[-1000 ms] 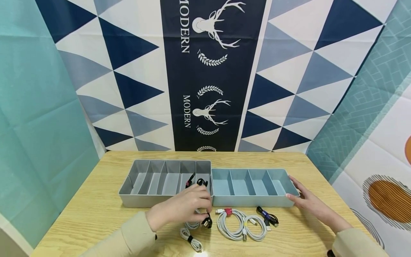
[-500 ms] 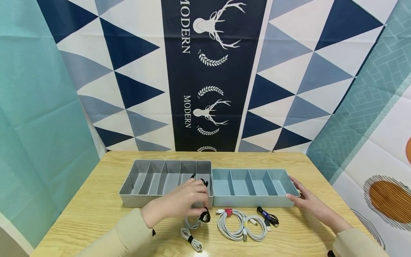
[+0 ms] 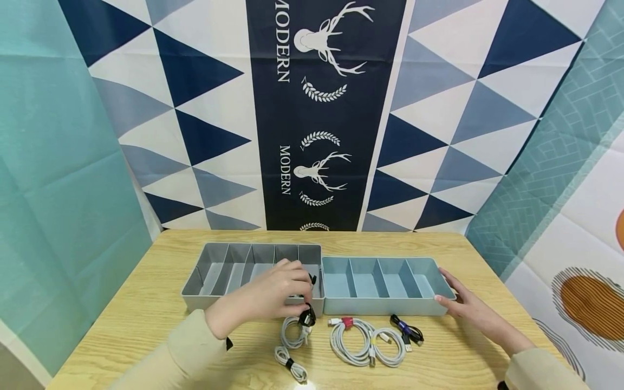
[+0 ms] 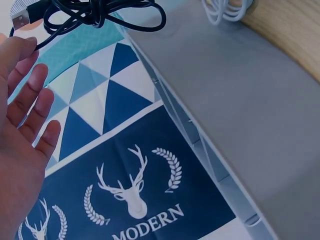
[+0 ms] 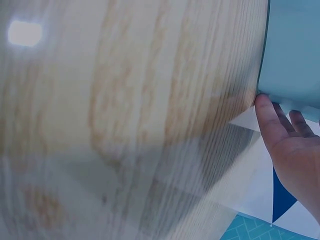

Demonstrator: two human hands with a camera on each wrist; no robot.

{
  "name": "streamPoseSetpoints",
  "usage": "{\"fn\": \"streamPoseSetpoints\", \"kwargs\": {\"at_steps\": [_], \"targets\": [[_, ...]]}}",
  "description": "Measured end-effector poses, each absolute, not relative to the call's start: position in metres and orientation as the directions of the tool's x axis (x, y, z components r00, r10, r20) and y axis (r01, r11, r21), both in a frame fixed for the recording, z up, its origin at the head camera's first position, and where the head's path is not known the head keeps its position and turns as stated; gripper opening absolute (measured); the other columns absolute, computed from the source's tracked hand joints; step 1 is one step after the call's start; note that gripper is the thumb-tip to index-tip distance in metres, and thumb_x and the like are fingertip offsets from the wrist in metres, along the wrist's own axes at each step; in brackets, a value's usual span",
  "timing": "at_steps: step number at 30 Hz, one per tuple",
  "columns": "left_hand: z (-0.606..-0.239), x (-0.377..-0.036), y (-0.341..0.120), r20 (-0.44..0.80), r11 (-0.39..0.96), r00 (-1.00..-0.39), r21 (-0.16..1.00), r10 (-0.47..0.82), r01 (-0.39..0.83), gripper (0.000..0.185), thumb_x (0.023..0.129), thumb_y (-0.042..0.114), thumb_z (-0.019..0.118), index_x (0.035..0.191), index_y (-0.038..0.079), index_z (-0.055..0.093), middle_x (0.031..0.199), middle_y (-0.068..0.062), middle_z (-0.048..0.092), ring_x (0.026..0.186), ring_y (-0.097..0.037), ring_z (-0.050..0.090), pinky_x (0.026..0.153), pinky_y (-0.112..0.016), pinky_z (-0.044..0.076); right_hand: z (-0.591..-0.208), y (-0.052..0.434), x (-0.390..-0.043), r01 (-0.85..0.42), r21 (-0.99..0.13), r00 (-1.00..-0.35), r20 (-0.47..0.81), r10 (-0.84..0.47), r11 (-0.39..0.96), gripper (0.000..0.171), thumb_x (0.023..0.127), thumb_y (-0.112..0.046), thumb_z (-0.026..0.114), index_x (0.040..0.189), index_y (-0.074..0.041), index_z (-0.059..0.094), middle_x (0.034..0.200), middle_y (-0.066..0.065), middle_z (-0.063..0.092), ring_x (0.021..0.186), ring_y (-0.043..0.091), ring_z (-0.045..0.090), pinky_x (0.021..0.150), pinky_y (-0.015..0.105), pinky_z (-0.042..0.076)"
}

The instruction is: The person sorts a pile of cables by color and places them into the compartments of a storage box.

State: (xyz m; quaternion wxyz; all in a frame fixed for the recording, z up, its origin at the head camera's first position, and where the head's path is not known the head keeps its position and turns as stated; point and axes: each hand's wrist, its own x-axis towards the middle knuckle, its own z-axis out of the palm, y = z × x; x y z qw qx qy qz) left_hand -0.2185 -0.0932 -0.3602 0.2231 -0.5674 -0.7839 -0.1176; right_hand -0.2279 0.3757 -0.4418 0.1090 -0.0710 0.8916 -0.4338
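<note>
My left hand [image 3: 298,302] hovers over the front right corner of the grey divided tray [image 3: 214,301]. It pinches a small coiled black cable [image 3: 307,318], which dangles just in front of the tray wall. The left wrist view shows that black cable [image 4: 100,12] with its USB plug at my left hand's [image 4: 25,100] index fingertip. Another black cable [image 3: 312,278] peeks from the tray's rightmost compartment behind the hand. My right hand [image 3: 463,306] rests with straight fingers against the right front corner of the blue divided tray [image 3: 380,307]. The right wrist view shows my right hand's fingertips [image 5: 267,112] touching the blue tray [image 5: 295,50].
On the wooden table [image 3: 146,314] in front of the trays lie a white coil [image 3: 292,333], a small white cable [image 3: 291,367], two larger white coils [image 3: 351,338] [image 3: 390,346] and a black cable with a blue tie [image 3: 407,330]. Patterned cloth hangs behind.
My left hand has drawn back and up toward the grey tray, lifting the black cable off the table with it. The right hand has stayed on the blue tray.
</note>
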Motion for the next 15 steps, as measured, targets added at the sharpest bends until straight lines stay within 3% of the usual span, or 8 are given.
{"fn": "streamPoseSetpoints", "kwargs": {"at_steps": [4,15], "targets": [[-0.354,-0.22,-0.094,0.494,0.321,-0.241,-0.084,0.836,0.943,0.011,0.081,0.023,0.072,0.078,0.024,0.061,0.086,0.013,0.058,0.085,-0.009,0.046,0.071,-0.024,0.033,-0.443,0.377,-0.229,-0.03,-0.793,-0.965,-0.135,-0.223,0.608,0.078,0.099,-0.027,0.049,0.152,-0.015,-0.006,0.149,0.037,-0.007,0.13,0.061,0.013,0.086,0.048,0.048],[-0.337,-0.219,-0.099,0.473,0.375,-0.297,-0.076,0.829,0.924,0.009,0.083,0.027,0.072,0.08,0.025,0.063,0.089,0.013,0.058,0.09,-0.009,0.048,0.076,-0.027,0.037,-0.445,0.38,-0.229,-0.029,-0.803,-0.961,-0.141,-0.237,0.596,0.077,0.1,-0.027,0.048,0.152,-0.017,-0.008,0.15,0.037,-0.008,0.13,0.059,0.02,0.084,0.045,0.049]]}}
